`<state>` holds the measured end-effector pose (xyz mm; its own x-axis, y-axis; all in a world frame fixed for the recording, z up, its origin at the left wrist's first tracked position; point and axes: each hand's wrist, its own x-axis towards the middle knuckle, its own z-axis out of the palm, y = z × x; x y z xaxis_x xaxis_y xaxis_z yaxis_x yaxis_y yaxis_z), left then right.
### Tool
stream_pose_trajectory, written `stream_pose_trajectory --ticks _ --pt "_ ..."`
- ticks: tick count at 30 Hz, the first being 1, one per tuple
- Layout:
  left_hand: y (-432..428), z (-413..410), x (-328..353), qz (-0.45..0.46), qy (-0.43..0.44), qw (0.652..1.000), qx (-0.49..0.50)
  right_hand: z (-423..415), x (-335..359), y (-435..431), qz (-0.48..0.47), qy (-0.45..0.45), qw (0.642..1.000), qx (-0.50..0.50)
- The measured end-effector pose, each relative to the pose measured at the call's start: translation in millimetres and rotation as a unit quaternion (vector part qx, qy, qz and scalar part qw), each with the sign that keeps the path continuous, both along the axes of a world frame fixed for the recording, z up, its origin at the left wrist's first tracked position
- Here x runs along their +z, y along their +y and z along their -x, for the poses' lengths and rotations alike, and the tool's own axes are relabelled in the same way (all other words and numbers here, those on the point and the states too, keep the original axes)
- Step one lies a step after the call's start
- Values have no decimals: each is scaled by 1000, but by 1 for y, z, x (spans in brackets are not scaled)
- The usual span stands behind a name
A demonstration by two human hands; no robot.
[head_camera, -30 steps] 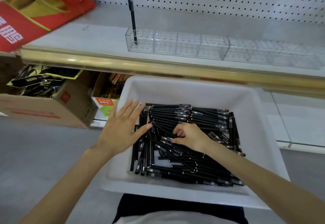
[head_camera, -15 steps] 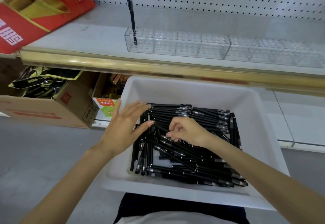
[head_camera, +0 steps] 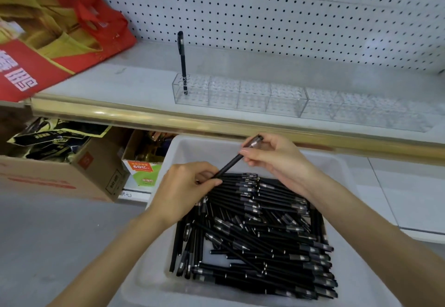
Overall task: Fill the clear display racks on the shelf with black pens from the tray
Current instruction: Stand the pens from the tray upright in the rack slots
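Now we hold one pen (head_camera: 230, 163) raised above the tray (head_camera: 204, 149), no longer sorting through its heap (head_camera: 265, 234): our left hand (head_camera: 185, 191) pinches its lower end, our right hand (head_camera: 277, 159) its upper. It should go to the racks (head_camera: 252, 97) next. One upright pen (head_camera: 182, 58) stands in the leftmost rack; four racks show plainly, more blur rightward.

I'm reading "60亿" on the orange band of the small green carton (head_camera: 142, 173) under the shelf. The red bag (head_camera: 36, 70) carries big white Chinese characters; one looks like "鸭". Print on the cardboard box (head_camera: 72, 179) and the pens (head_camera: 260, 234) is too small for me.
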<state>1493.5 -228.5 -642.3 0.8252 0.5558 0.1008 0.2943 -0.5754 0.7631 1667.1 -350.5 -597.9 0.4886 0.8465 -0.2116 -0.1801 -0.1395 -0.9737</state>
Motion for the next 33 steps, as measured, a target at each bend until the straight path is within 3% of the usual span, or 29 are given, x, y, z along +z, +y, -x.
stream_pose_trajectory --ticks 2,4,9,14,17,20,25,33 --pt "-4 -11 6 21 -28 999 29 3 6 6 -29 53 998 -32" --pt "-6 -22 10 32 -59 996 58 7 9 13 -39 45 997 -54" --pt "-1 -40 24 42 -120 988 88 3 25 34 -64 -79 991 -91" --pt "46 -38 31 -21 -150 980 131 -26 56 71 -109 -170 972 -119" --pt "80 -37 32 -60 -113 978 162 -43 71 96 -122 -204 962 -130" --pt "108 -44 32 -82 -35 987 134 -54 79 126 -110 -249 955 -117" --pt "132 -61 28 -149 -4 985 88 -70 86 177 -99 -314 938 -105" --pt "133 -67 16 -82 -42 993 71 -74 72 206 -77 -365 922 -105"
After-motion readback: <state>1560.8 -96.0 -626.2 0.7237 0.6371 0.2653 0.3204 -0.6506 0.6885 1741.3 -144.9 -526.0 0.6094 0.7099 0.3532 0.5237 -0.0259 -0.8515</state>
